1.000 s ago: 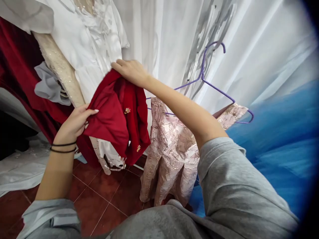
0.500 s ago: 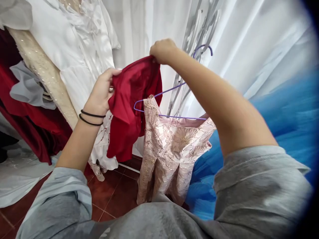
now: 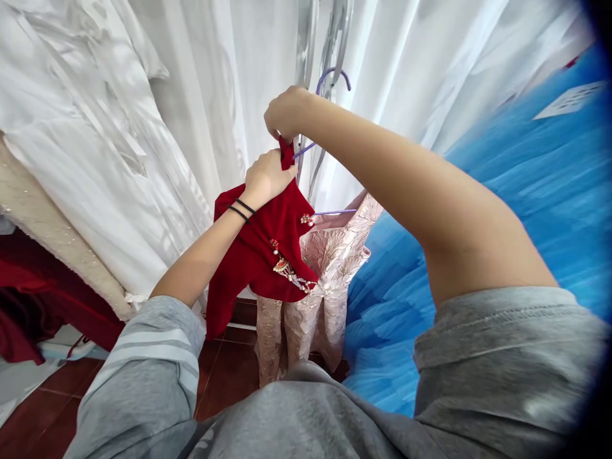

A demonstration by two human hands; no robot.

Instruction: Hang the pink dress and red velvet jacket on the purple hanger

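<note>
A red velvet garment with beaded, tasselled ornaments hangs from both of my hands. My left hand, with two black bands at the wrist, is closed on its upper part. Just above, my right hand pinches the garment's top end, its fingers partly hidden. Behind the red cloth, a pink brocade dress hangs on a purple hanger. The hanger's hook shows beside a metal rack, right of my right hand. Red fabric covers the dress's left shoulder.
White garments and a cream sparkly dress hang at the left, with dark red cloth below. A big blue tulle skirt fills the right. White curtains stand behind the metal rack. The floor is red tile.
My hands have come closer together, the left moving right and gripping near the right. The red garment has turned, showing its beaded ornaments and covering part of the pink dress. The view has shifted right.
</note>
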